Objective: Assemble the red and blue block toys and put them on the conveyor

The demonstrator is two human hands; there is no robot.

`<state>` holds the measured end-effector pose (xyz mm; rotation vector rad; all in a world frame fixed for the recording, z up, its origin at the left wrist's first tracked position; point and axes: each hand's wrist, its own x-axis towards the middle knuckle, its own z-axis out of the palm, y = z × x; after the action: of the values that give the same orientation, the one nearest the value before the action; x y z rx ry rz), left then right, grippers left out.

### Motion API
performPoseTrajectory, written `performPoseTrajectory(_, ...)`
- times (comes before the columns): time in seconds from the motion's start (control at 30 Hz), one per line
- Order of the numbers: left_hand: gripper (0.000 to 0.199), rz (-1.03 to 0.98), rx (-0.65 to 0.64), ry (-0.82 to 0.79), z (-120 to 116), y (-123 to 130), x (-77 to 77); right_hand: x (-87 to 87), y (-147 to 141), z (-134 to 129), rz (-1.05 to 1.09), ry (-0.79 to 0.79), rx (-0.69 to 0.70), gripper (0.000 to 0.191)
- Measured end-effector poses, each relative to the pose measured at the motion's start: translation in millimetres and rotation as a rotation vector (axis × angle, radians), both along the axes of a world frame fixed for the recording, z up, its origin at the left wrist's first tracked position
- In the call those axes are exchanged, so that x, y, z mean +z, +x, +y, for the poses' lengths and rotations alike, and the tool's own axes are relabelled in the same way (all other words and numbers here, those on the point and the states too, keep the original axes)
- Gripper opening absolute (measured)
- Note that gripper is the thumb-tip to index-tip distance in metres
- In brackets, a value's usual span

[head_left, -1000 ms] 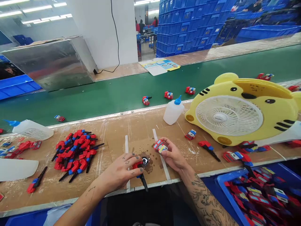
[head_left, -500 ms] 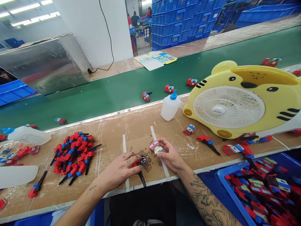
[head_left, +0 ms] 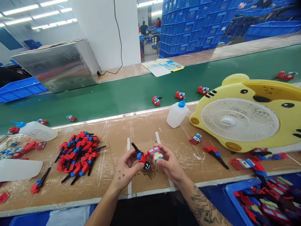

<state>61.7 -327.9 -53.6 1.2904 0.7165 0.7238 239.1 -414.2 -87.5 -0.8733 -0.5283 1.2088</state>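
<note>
My left hand (head_left: 127,168) is closed on a red and blue piece with a black rod (head_left: 141,156), the rod pointing up and left. In my right hand (head_left: 171,164) is a red, white and yellow block piece (head_left: 155,153), pinched between thumb and fingers. The two pieces are very close together; whether they touch is hard to tell. Below them a small round dish of dark liquid (head_left: 147,166) sits on the wet, spotted cardboard. To the left lies a pile of red pieces with black rods (head_left: 78,153).
A white bottle with blue cap (head_left: 177,114) stands beyond my hands, left of a yellow fan (head_left: 237,116). Behind runs a green belt (head_left: 127,92) carrying several red pieces. A blue bin (head_left: 231,191) full of pieces is at the lower right.
My left hand has lifted from the dish, turning the rod piece from pointing down to pointing up, beside the right hand's piece. The camera view has shifted, with the scene lower and farther right.
</note>
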Motion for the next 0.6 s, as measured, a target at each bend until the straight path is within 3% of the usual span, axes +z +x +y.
performPoseTrajectory(0.07,0.041,0.019,-0.021,-0.01,1,2,1.2,2.1,-2,-1,-0.208,0.008,-0.019,0.06)
performPoseTrajectory(0.2,0.038,0.056,0.024,-0.052,-2,5,-1.8,14.7,-6,-2,-0.843,0.003,-0.145,0.052)
performPoseTrajectory(0.3,0.052,-0.04,0.136,-0.058,-9,17,-6.5,28.0,-20,6,-1.21,0.183,-0.297,0.041)
performPoseTrajectory(0.43,0.072,-0.119,0.318,0.09,-7,37,-5.5,37.1,-45,29,-1.381,0.345,-0.579,0.039)
performPoseTrajectory(0.53,0.062,-0.042,0.314,0.193,19,42,0.2,37.8,-39,37,-1.386,0.287,-0.474,0.047)
performPoseTrajectory(0.6,0.056,0.059,0.257,0.253,53,41,3.9,35.9,-14,31,-1.398,0.202,-0.349,0.057)
